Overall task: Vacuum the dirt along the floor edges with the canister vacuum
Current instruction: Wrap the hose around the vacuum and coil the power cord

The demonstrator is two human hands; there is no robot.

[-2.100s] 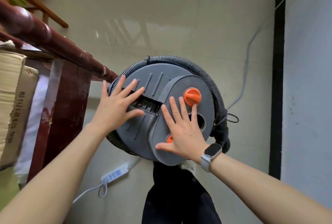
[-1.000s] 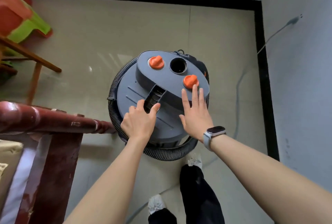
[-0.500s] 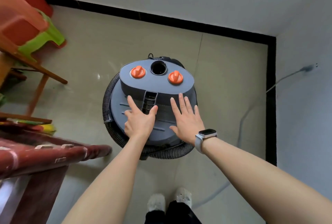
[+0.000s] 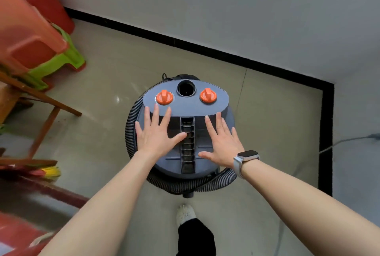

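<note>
Since half a second ago both my hands have slid apart on the vacuum [image 4: 186,132]: my left hand [image 4: 157,134] has moved out toward the left edge of the lid, and my right hand [image 4: 221,142] toward the right, with the ribbed slot [image 4: 187,144] down the lid's middle now bare between them. Both hands lie flat with fingers spread wide, palms on the grey lid, gripping nothing. My left fingertips [image 4: 156,107] reach onto the raised oval panel, just near of the left orange knob [image 4: 164,97]; the right orange knob [image 4: 208,96] sits farther off from my right fingers. Between the knobs is a round black opening [image 4: 186,88].

I see the vacuum standing on the tiled floor [image 4: 267,112] near the room's corner, with its ribbed black hose [image 4: 131,116] coiled around the body, showing on the left and near sides. A watch [image 4: 245,158] is on my right wrist. My shoe [image 4: 185,213] and dark trouser leg show just near of the canister.

A black baseboard [image 4: 185,44] runs along the far wall and down the right side. A grey cable [image 4: 345,141] trails on the right. To the far left are stacked red and green plastic stools [image 4: 51,54], and wooden legs [image 4: 45,124] beside them.
</note>
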